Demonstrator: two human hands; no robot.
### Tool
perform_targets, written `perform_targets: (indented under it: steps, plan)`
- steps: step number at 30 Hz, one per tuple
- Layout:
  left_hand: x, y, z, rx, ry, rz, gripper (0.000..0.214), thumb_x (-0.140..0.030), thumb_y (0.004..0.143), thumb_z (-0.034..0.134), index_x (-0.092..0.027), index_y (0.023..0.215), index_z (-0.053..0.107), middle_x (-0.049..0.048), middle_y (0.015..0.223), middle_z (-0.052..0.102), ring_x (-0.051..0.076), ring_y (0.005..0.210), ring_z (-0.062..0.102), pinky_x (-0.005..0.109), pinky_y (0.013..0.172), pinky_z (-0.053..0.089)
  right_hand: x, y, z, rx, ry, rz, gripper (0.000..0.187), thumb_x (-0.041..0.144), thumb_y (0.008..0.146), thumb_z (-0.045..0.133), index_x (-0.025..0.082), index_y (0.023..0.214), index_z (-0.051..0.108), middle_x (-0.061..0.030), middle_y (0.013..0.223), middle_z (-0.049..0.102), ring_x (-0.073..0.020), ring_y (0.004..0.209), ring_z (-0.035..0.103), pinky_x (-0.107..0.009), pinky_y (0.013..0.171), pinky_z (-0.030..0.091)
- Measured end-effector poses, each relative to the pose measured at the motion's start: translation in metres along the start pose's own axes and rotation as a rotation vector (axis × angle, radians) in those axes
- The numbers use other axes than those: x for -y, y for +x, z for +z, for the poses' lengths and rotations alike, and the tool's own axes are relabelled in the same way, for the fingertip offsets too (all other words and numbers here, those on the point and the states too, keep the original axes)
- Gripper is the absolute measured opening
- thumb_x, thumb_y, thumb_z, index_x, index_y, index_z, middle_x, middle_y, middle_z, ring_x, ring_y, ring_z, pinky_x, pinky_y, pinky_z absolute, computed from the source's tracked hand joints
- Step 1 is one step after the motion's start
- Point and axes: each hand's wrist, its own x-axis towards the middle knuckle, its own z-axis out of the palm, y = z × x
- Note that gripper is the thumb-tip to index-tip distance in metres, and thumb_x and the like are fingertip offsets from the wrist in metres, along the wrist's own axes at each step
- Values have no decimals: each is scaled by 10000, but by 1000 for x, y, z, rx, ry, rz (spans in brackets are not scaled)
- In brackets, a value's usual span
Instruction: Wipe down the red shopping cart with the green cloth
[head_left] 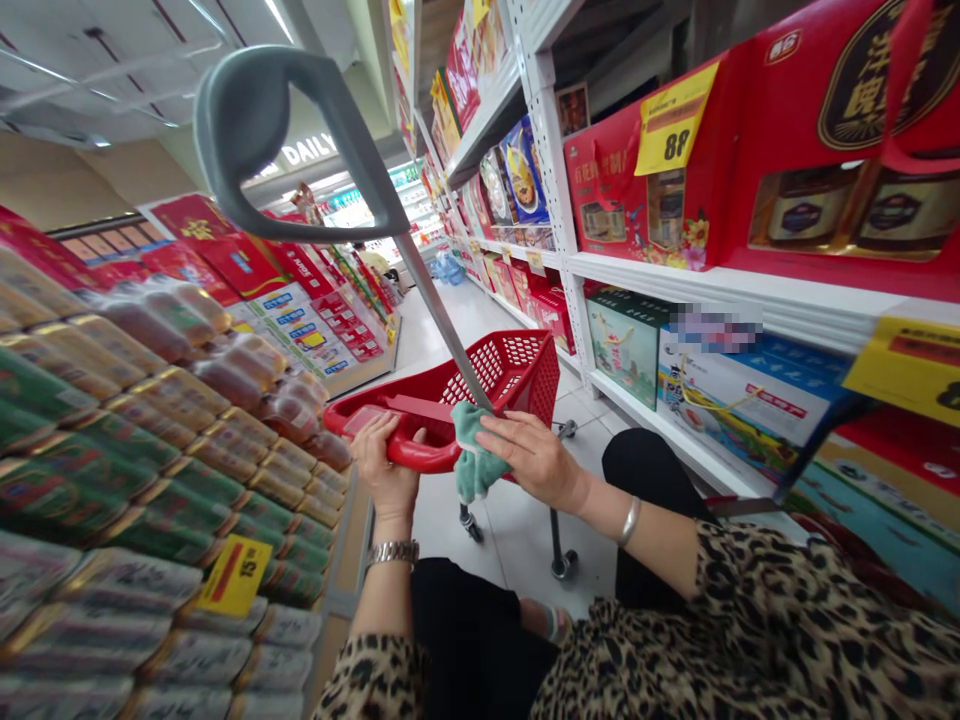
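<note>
A red plastic shopping basket [517, 350] on caster wheels stands in front of me, with a grey pull handle [337, 130] rising from it toward the upper left. My left hand [384, 465] is wrapped round the near left part of the basket's red rim. A green cloth [476, 455] lies over the rim near the foot of the handle's metal pole [442, 310]. My right hand [532, 455] presses the cloth against the rim, fingers together on top of it. The fingertips partly cover the cloth's right side.
Shrink-wrapped drink cans [165, 450] are stacked close on the left. White shelves [637, 275] with red gift boxes [667, 180] and carry cartons [739, 380] line the right. A tiled floor aisle [439, 305] runs ahead to a lit display.
</note>
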Motion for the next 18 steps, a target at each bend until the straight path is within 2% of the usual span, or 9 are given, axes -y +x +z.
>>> perform_targets:
  steps: [4,8,11,13,15,18]
  plan:
    - [1,1,-3,-19,-19,63,284,-352,820,784,-210,1033,661,82,1079,745,256,1085,685,489,1072,445,-16,-21,-6,42,-43,-15,451,52,992,506,206,1400,625,-122,1335,719,-193,1247,677,-424,1079,539]
    - [1,0,-4,-12,-15,46,284,-345,817,773,-209,1041,663,90,1101,732,261,1084,671,507,1102,407,-37,-35,-23,103,-86,149,482,66,959,515,214,1403,629,-117,1314,730,-217,1199,703,-450,1079,533]
    - [-2,0,-4,-1,-9,17,283,-363,817,763,-209,1031,661,89,1088,731,266,1076,667,512,1101,397,-50,-26,-35,122,-33,325,530,92,929,546,240,1434,607,-97,1407,677,-235,1294,651,-457,1107,523]
    - [-4,1,-5,6,-6,4,279,-371,817,757,-212,1025,659,80,1072,733,266,1064,668,526,1118,371,-56,-14,-37,141,65,389,541,115,930,564,250,1453,591,-84,1459,639,-234,1351,609,-456,1151,496]
    - [-5,2,-6,8,-14,11,274,-363,813,757,-215,1022,658,75,1067,734,268,1063,669,535,1130,353,-60,0,-34,190,192,394,549,142,927,599,248,1466,579,-78,1486,616,-228,1384,581,-442,1191,464]
    - [-4,2,-7,9,-26,26,277,-337,801,768,-215,1025,659,76,1077,732,269,1071,669,534,1128,360,-66,14,-21,338,345,356,612,148,885,658,250,1481,564,-71,1505,600,-223,1402,563,-421,1218,436]
